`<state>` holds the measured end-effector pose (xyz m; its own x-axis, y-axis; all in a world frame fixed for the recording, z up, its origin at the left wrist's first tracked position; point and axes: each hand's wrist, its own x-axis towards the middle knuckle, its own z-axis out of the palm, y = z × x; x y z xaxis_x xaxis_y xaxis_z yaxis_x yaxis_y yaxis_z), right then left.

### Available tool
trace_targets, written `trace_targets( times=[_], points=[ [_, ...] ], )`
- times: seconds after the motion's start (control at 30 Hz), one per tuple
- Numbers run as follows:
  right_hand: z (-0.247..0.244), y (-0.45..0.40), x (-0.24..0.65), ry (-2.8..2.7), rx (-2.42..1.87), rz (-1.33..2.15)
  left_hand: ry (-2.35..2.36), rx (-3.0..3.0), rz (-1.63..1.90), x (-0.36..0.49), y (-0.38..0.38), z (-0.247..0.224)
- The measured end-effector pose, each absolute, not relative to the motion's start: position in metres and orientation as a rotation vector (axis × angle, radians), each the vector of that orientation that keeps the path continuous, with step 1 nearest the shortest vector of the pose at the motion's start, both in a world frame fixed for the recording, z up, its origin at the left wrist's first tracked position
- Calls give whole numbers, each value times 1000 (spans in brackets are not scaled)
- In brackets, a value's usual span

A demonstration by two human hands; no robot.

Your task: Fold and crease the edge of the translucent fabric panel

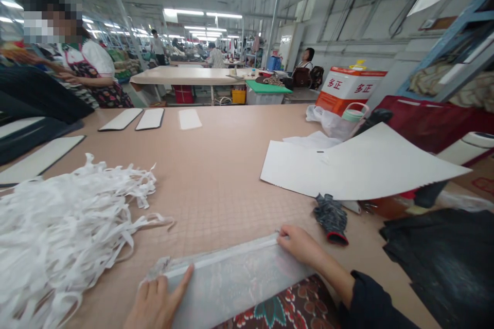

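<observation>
L hand (156,300) lies flat, open on sheer fabric (227,285); R hand (303,247) at its far edge, grip unclear w/ pinch or rest. White strips (57,231) just left on worktop (216,185).

Cut off by the frame
Beside the translucent sheet (227,282), your left hand (158,303) and the white strips (57,231) run out of view.

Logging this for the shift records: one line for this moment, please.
left hand: on translucent white fabric panel | right hand: on same panel's far end | nearby: white fabric strips, dark glove
</observation>
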<state>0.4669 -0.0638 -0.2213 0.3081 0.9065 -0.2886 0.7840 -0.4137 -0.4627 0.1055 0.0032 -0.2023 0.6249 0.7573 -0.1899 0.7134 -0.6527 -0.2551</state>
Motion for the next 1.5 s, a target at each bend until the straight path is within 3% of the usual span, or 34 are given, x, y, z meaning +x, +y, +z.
trace_targets(
  times=[0.37,0.53,0.73,1.33,1.4,1.5],
  points=[
    [-228,-63,466,-1590,-2345,733,-1054,-2913,582,175,11,-168],
    [-224,-64,463,-1576,-2380,708,-905,-3070,358,227,-12,-192],
    [-218,-69,473,-1500,-2422,673,-923,-2918,179,231,-24,-227],
    [-202,-65,465,-1566,-2632,442,-988,-2918,156,233,-24,-235],
    [-203,-68,445,-1669,-2577,317,-1017,-2930,143,236,-25,-231],
    [-209,-76,409,-2062,-2166,153,-1046,-2958,156,237,-26,-224]
  ],
)
